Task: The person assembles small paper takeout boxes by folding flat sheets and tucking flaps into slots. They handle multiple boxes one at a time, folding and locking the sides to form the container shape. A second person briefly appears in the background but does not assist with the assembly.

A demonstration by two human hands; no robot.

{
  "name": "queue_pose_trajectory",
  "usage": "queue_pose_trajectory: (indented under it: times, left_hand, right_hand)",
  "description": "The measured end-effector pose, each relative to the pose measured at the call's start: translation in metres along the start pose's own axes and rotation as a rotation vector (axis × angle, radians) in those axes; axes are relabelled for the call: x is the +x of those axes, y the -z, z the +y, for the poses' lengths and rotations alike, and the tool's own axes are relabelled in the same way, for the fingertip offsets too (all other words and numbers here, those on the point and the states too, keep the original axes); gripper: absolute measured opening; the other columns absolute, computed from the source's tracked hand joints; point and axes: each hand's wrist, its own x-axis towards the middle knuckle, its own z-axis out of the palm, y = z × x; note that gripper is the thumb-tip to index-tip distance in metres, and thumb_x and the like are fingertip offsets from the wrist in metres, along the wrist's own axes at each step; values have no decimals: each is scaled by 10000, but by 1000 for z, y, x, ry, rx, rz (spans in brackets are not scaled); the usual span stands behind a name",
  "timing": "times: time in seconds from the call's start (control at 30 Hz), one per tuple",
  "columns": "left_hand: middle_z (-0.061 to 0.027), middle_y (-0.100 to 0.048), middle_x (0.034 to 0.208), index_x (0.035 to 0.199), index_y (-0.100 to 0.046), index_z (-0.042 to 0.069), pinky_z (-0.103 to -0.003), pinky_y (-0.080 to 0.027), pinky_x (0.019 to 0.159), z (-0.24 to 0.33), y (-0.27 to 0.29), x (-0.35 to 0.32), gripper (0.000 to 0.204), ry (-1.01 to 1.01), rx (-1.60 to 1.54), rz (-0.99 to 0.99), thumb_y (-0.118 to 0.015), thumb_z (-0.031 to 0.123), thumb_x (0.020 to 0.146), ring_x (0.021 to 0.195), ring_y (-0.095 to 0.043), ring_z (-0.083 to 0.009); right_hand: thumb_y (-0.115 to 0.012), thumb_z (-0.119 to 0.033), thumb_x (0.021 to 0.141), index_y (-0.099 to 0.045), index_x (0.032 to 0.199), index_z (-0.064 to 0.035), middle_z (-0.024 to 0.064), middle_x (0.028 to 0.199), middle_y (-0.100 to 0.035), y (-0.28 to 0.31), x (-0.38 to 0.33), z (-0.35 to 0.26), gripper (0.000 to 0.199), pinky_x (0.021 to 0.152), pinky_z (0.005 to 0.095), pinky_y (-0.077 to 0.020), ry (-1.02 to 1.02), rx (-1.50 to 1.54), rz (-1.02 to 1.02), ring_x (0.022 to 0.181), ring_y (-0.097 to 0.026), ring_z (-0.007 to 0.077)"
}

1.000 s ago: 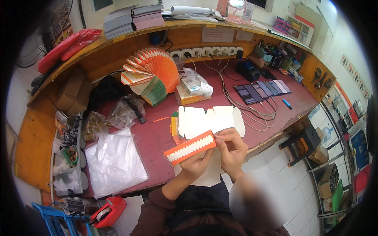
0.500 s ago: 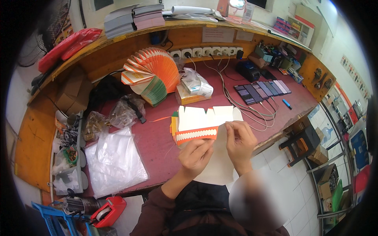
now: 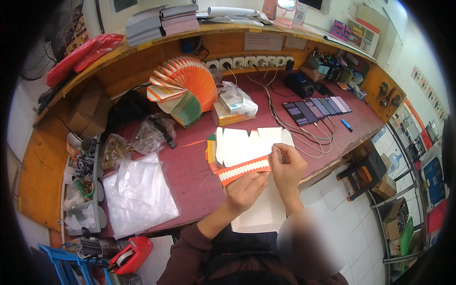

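A partly folded cardboard box [image 3: 237,145], white inside with orange outer print, lies over the desk's near edge. One of its flaps, an orange flap [image 3: 244,170] with a scalloped white band, is folded up toward me. My left hand [image 3: 246,191] is closed on the lower edge of this flap. At the flap's right end my right hand [image 3: 286,166] pinches thumb and finger together; whatever small, pale thing is between the tips is too small to name. Below my hands, the lower white panel [image 3: 259,216] of the box hangs toward my lap.
A fanned stack of orange and green cardboard blanks [image 3: 194,90] stands behind. Left lie clear plastic bags [image 3: 140,194] and a red tape dispenser [image 3: 133,254]. Phones [image 3: 316,110], charging cables [image 3: 273,102], a blue marker [image 3: 346,125] and a bagged box [image 3: 235,104] occupy the desk.
The orange flap and my left hand have shifted right and slightly down, with the flap tilting up at its right end. My right hand has moved slightly left. The lower panel has spread and bent.
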Motion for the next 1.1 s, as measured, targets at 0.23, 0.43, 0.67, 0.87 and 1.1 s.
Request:
queue_pose_trajectory:
  times: [0.23,0.43,0.67,0.87,1.1]
  left_hand:
    - [-46,-580,718,895,-677,7,-274,-450,487,-14,-1,0,217,184,27,102,-710,-50,688,561,-563,-161]
    - [-61,-608,743,926,-676,-21,-249,-477,532,-12,-7,-4,185,342,-261,96,-694,-49,743,647,-603,-140]
    - [-77,-660,822,900,-664,-57,-253,-536,668,-5,3,-14,101,661,-626,124,-669,-19,807,753,-630,-133]
    - [-75,-655,883,949,-638,-34,-276,-532,771,-3,15,-5,122,752,-775,113,-650,33,848,852,-642,-149]
    - [-88,-634,1025,1145,-518,-10,-284,-532,807,-12,6,-4,256,874,-886,268,-571,71,909,920,-633,-178]
  right_hand:
    - [-653,-46,827,-663,899,-3,78,802,-676,14,-1,-5,85,661,228,-522,-232,416,-292,707,-644,128]
    - [-619,-56,875,-635,906,35,77,956,-584,13,-5,-17,98,712,211,-469,-128,376,-298,896,-571,118]
    - [-613,-48,872,-649,899,18,66,932,-584,17,-14,-30,80,712,239,-475,-174,482,-318,865,-566,118]
    - [-634,2,796,-668,962,-10,131,1003,-600,15,-28,-42,170,746,307,-492,178,207,-269,899,-599,223]
    - [-646,-76,743,-532,1247,-86,145,1274,-452,6,-35,-44,517,973,523,-363,355,-334,-418,1184,-468,347]
